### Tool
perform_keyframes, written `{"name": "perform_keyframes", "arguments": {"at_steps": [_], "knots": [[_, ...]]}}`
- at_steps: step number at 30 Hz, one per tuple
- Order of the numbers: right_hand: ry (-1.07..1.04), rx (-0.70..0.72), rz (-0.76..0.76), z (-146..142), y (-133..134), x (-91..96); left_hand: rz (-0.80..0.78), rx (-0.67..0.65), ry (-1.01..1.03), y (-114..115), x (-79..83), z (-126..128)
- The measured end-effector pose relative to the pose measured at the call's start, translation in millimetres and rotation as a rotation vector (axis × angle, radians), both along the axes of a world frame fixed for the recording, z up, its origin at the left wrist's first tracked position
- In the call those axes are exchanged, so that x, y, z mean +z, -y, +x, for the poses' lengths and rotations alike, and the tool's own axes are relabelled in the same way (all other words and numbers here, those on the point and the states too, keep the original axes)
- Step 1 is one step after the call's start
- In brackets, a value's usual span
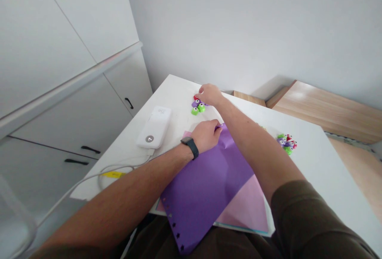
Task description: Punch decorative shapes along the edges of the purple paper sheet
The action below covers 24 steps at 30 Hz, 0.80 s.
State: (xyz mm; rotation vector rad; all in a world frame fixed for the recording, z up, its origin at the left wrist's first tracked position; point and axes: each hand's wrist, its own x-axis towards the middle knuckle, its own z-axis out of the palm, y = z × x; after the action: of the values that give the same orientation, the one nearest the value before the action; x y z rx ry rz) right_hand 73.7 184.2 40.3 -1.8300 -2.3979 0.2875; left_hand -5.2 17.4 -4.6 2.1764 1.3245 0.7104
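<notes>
A purple paper sheet (pixel 203 187) is laid across the lap end of a white table (pixel 310 163), with a row of small star-shaped holes punched along its near left edge (pixel 174 223). A pink paper sheet (pixel 244 211) is tucked beneath it and shows past its right side. The left hand (pixel 204 136), with a black wristband (pixel 191 147) on its wrist, is closed on the far corner of the purple paper sheet, and the paper is gathered and creased there between the fingers and thumb. Beyond that corner, the right hand (pixel 210 94) is held half open, with the fingers curved down over a cluster of red, purple and green craft punches (pixel 198 105); whether they touch the punches cannot be told. A second cluster of craft punches (pixel 286 143) is placed well to the right of the purple paper sheet. To its left, a white power bank (pixel 153 127) is set on the table, with a white cable (pixel 101 175) trailing from it. White cabinets (pixel 74 104) are seen further left of the sheet, and a wooden surface (pixel 325 108) beyond it.
</notes>
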Motion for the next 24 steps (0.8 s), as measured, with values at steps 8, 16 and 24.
{"name": "perform_keyframes", "arguments": {"at_steps": [8, 16, 24], "knots": [[-0.074, -0.065, 0.076, -3.7, 6.0, 4.9, -0.009, 0.019, -0.02, -0.3, 0.7, 1.7], [-0.622, -0.027, 0.205, 58.9, 57.7, 44.2, -0.008, 0.044, -0.003, 0.3, 5.6, -0.9], [-0.953, -0.173, 0.029, 150.5, 154.5, 39.5, -0.021, 0.084, 0.059, -1.0, 7.4, -3.1]]}}
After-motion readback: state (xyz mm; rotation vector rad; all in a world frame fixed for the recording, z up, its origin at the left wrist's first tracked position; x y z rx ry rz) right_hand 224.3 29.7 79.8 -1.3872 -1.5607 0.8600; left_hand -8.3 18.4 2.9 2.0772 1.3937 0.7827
